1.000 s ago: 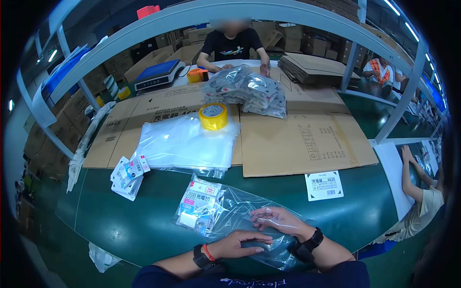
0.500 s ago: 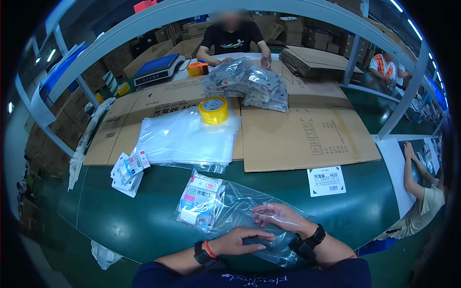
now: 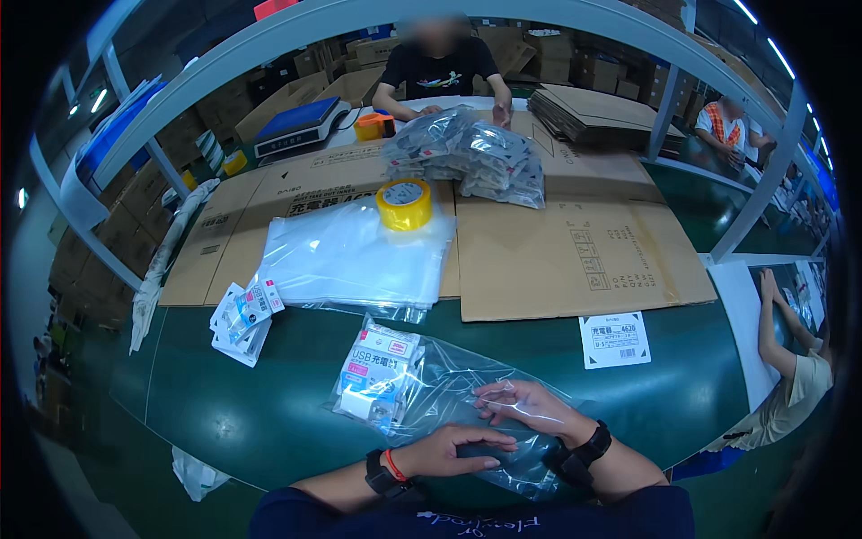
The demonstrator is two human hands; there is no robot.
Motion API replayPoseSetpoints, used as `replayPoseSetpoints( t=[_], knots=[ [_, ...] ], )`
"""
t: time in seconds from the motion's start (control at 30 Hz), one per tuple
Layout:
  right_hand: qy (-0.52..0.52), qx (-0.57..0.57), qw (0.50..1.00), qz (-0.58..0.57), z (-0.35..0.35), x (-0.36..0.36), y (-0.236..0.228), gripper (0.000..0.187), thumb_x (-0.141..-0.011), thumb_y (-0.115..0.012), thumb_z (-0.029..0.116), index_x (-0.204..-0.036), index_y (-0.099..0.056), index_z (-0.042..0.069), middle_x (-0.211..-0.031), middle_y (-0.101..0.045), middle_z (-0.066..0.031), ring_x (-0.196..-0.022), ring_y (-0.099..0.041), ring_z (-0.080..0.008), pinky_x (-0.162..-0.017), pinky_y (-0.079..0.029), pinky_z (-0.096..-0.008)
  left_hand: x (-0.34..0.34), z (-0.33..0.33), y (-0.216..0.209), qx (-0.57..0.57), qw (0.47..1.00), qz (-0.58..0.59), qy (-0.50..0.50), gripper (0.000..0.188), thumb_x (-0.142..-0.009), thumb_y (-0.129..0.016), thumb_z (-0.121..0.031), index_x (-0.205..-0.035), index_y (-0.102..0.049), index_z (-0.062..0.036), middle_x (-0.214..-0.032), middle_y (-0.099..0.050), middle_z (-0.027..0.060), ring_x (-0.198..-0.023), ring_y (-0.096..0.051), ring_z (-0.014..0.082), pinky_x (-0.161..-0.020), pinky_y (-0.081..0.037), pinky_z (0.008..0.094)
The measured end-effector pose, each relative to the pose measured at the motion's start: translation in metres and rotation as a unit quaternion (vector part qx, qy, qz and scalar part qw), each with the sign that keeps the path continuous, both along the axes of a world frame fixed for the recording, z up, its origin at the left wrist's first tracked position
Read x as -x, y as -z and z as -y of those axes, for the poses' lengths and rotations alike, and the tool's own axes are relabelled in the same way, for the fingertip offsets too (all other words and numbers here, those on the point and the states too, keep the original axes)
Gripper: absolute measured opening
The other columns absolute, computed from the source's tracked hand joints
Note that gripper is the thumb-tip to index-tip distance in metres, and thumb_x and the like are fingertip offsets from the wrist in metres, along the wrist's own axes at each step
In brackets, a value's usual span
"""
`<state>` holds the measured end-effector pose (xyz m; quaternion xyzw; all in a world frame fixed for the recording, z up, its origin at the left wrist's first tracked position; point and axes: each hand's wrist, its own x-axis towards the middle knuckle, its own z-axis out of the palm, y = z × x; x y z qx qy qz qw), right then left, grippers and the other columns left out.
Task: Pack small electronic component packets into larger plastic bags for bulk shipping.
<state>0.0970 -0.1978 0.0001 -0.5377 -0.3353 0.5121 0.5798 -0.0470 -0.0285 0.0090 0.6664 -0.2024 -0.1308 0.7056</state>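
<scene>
A clear plastic bag [image 3: 449,377] lies on the green table before me, with several carded USB chargers [image 3: 375,373] bunched in its left end. My left hand [image 3: 456,449] rests over the near part of the bag, its fingers stretched out and the thumb apart. Just beyond and to the right, my right hand [image 3: 525,406] is at the bag's loose end, fingers slightly bent and spaced. Glints of plastic cross its fingers; whether they are under the film I cannot tell. Neither hand grips anything that shows.
Further left lie loose charger cards [image 3: 247,319]. Behind are a stack of clear bags [image 3: 350,260], yellow tape [image 3: 404,207], flat cardboard [image 3: 575,269] and a pile of filled bags [image 3: 467,157]. A printed label [image 3: 615,340] lies at right. A person [image 3: 440,72] sits opposite.
The whole view has shifted slightly, moving the scene a little to the right. Both hands and the bag keep nearly the same position.
</scene>
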Motion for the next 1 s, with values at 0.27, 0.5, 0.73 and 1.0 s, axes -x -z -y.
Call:
replayPoseSetpoints(
  t=[0.27,0.5,0.73,1.0],
  knots=[
    [0.001,0.010,1.000,0.002,-0.0011,0.0008,-0.0030,0.041,-0.096,-0.054,0.018,-0.132,-0.046,0.002,-0.121,-0.059,-0.0128,-0.108,-0.058,-0.0180,-0.088,-0.050,-0.0300,-0.0002,-0.0006,-0.0012,-0.006,1.000,0.007,0.000,0.041,-0.088,-0.061,-0.005,-0.128,-0.052,-0.0017,-0.124,-0.060,0.0117,-0.118,-0.056,0.0217,-0.102,-0.041,0.0342],
    [0.001,0.004,1.000,0.015,-0.0012,0.0015,-0.0010,0.041,-0.096,-0.054,0.019,-0.132,-0.046,0.002,-0.121,-0.059,-0.0129,-0.107,-0.059,-0.0181,-0.088,-0.050,-0.0300,0.0004,-0.0005,-0.0004,-0.011,1.000,0.003,-0.001,0.041,-0.088,-0.061,-0.005,-0.128,-0.053,-0.0016,-0.124,-0.060,0.0114,-0.117,-0.056,0.0209,-0.102,-0.041,0.0336],
    [0.004,0.001,1.000,0.003,-0.0010,0.0007,0.0011,0.041,-0.096,-0.054,0.018,-0.132,-0.046,0.001,-0.121,-0.059,-0.0131,-0.107,-0.059,-0.0183,-0.088,-0.049,-0.0302,-0.0013,-0.0015,-0.0027,-0.008,1.000,-0.005,0.003,0.041,-0.088,-0.061,-0.005,-0.129,-0.053,-0.0017,-0.124,-0.060,0.0110,-0.118,-0.056,0.0206,-0.103,-0.040,0.0334],
    [-0.003,-0.003,1.000,0.012,-0.0004,0.0002,0.0000,0.041,-0.096,-0.053,0.017,-0.133,-0.045,0.001,-0.122,-0.059,-0.0129,-0.107,-0.059,-0.0186,-0.089,-0.049,-0.0307,-0.0008,-0.0017,-0.0019,-0.016,1.000,0.000,0.005,0.041,-0.089,-0.060,-0.005,-0.129,-0.052,-0.0021,-0.125,-0.060,0.0110,-0.118,-0.055,0.0208,-0.103,-0.040,0.0333]
  ],
)
